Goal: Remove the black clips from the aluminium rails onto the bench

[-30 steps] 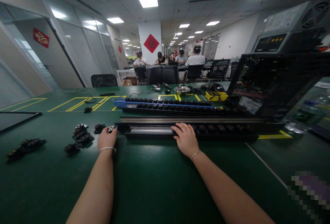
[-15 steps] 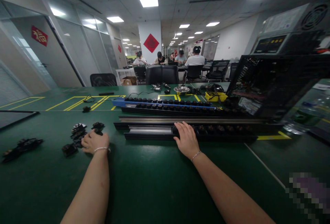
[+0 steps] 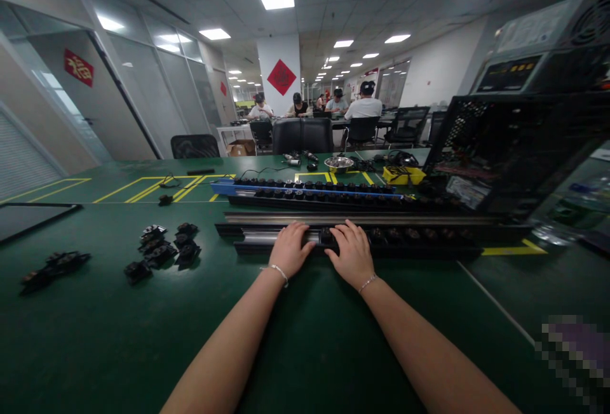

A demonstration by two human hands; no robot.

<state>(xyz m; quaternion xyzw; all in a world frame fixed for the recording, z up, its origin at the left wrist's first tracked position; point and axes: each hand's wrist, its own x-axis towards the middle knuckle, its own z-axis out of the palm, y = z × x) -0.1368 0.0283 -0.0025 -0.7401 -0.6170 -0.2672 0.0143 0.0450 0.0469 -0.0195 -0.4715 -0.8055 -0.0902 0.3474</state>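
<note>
Shifted from the loose black parts (image 3: 157, 251) at left since the earlier frame, the left hand (image 3: 288, 252) now meets the near rail (image 3: 255, 249) beside the right hand (image 3: 352, 255), which has stayed put. Viewed from my remote post, both hands curl over the rail's near edge, thumbs partly spread from fingers; whether either pinches anything, I cannot tell.

Between them, bare silver channel shows, with a dark piece (image 3: 326, 235) seated by the right fingertips. That hand, I judge, keeps the piece from sliding, while the left steadies the open end. Farther right, a row of dark pieces (image 3: 412, 234) sits in the same channel, whose walls likely keep them in line.

Loose parts lie on the green counter (image 3: 143, 338), probably kept to the left for easy reach. Beyond the rail, a blue strip (image 3: 222, 188) runs among more dark parts, near a metal bowl (image 3: 339, 164).
</note>
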